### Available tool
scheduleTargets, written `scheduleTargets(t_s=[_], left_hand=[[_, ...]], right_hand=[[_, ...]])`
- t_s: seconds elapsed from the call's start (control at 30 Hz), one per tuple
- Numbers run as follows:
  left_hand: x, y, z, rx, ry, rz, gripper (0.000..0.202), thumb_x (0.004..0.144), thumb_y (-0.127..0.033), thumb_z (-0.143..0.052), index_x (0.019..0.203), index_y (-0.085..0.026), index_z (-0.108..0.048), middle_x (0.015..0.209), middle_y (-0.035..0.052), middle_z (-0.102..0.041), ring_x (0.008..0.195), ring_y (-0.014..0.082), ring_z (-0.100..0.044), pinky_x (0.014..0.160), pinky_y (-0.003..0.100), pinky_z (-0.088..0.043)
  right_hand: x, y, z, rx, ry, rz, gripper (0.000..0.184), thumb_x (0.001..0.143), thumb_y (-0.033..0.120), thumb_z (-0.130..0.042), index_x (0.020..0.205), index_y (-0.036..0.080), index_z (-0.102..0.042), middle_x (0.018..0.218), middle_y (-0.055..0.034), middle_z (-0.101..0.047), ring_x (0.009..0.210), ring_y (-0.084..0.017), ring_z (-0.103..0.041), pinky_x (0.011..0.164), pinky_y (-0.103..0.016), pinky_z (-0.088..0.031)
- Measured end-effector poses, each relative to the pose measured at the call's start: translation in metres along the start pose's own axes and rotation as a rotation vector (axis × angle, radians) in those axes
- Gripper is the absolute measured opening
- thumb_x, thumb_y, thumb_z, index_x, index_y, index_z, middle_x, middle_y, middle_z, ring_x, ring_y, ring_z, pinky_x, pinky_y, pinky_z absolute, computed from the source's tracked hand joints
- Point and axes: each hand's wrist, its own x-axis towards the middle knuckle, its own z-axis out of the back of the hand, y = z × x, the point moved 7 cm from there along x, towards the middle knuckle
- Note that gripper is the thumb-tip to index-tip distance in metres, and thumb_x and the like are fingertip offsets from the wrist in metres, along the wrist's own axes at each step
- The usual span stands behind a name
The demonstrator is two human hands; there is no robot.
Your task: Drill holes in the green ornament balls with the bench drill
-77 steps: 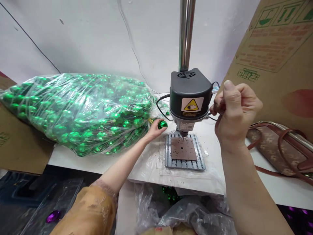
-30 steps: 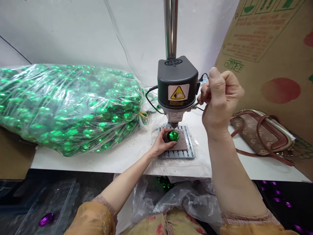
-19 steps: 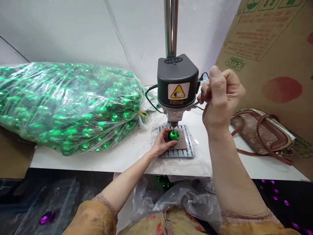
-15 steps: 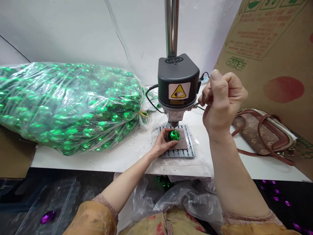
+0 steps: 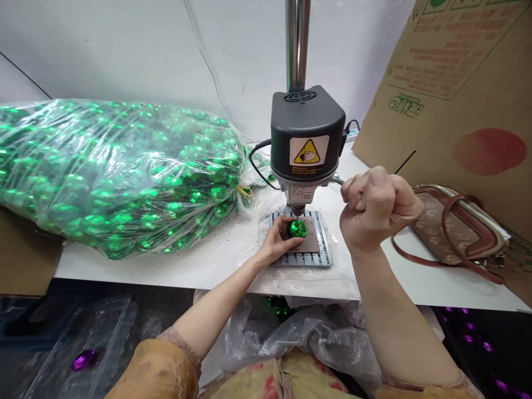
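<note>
A shiny green faceted ball (image 5: 298, 228) sits on a brown pad (image 5: 310, 245) on the slotted metal base (image 5: 326, 259) of a small bench drill press (image 5: 307, 133). My left hand (image 5: 276, 241) grips it from the left between thumb and fingers. The drill bit comes down onto the ball's top; how deep it is I cannot tell. To the right of the motor housing, my right hand (image 5: 379, 208) is closed in a fist around the feed lever (image 5: 338, 180), whose grip is hidden by the fingers. A thin black rod (image 5: 405, 162) sticks up behind that fist.
A big clear bag (image 5: 124, 177) of green faceted balls lies at the left. On the right are a brown handbag (image 5: 453, 227) and a tall cardboard box (image 5: 449, 111). Dark specks dot the white table (image 5: 166, 271). Below its edge hang crumpled plastic (image 5: 316, 332) and a purple ball (image 5: 83, 359).
My right hand has come down with the lever, and the black rod now shows behind it. The chuck sits slightly lower over the ball. My left hand keeps its hold.
</note>
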Motion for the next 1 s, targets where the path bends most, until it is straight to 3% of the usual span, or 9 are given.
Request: scheduleTargets(t_s=[0.27, 0.73, 0.87, 1.0], left_hand=[[0.000, 0.000, 0.001, 0.015, -0.011, 0.005, 0.069, 0.068, -0.055, -0.094, 0.117, -0.020, -0.061, 0.120, 0.0103, -0.069, 0.121, 0.0306, -0.066, 0.106, 0.045, -0.053], [-0.001, 0.001, 0.001, 0.011, -0.030, 0.025, 0.071, 0.066, -0.051, -0.096, 0.118, -0.020, -0.060, 0.121, 0.0098, -0.067, 0.122, 0.0296, -0.064, 0.109, 0.045, -0.050], [-0.002, 0.001, 0.002, 0.026, -0.038, 0.024, 0.071, 0.065, -0.054, -0.096, 0.117, -0.020, -0.060, 0.124, 0.0095, -0.065, 0.122, 0.0288, -0.064, 0.107, 0.043, -0.051], [-0.003, -0.001, 0.002, 0.030, -0.044, 0.034, 0.069, 0.067, -0.054, -0.095, 0.117, -0.020, -0.060, 0.122, 0.0095, -0.066, 0.119, 0.0283, -0.064, 0.105, 0.042, -0.051]], right_hand=[[-0.007, 0.000, 0.004, 0.013, -0.013, 0.065, 0.057, 0.091, 0.024, -0.063, 0.054, 0.017, -0.020, 0.046, 0.0068, -0.022, 0.041, -0.002, -0.025, 0.041, -0.024, -0.023], [-0.026, -0.001, 0.013, 0.041, 0.018, 0.162, 0.054, 0.087, 0.014, -0.062, 0.054, 0.016, -0.019, 0.045, 0.0067, -0.028, 0.041, -0.002, -0.027, 0.046, -0.026, -0.032], [-0.013, -0.001, 0.006, -0.014, -0.045, 0.030, 0.057, 0.090, 0.023, -0.063, 0.053, 0.017, -0.021, 0.044, 0.0069, -0.023, 0.039, -0.003, -0.024, 0.044, -0.026, -0.027], [0.023, -0.007, -0.011, -0.107, -0.049, -0.175, 0.049, 0.091, 0.029, -0.066, 0.053, 0.020, -0.035, 0.045, 0.0074, -0.033, 0.041, -0.004, -0.031, 0.043, -0.026, -0.026]])
